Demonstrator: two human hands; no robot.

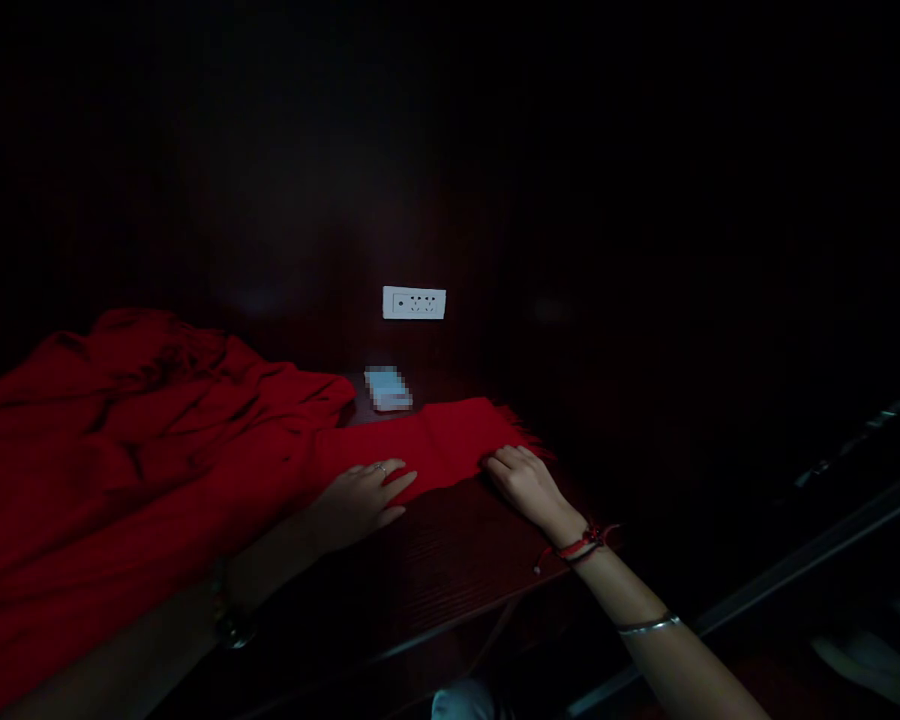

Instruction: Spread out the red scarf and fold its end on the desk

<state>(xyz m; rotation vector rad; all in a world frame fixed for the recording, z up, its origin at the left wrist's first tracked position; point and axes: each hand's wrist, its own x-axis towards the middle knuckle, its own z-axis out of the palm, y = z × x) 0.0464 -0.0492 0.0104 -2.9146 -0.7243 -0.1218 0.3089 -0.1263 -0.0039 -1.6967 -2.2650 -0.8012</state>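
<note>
A red fringed scarf [450,432] lies as a flat strip along a dark wooden surface, its fringe toward the right. On the left it spreads into a large rumpled heap. My left hand [356,503] rests on the near edge of the strip, fingers stretched out and apart, with a ring on one finger. At the strip's near right corner is my right hand [523,482], its fingers curled and closed on the cloth's edge. The fingertips of that hand are partly hidden.
Behind the strip lies a pale blurred item [388,388] whose kind I cannot make out. A white wall socket [414,303] sits on the dark back panel. The shelf's front edge [420,638] runs below my hands. Dark panels enclose the right side.
</note>
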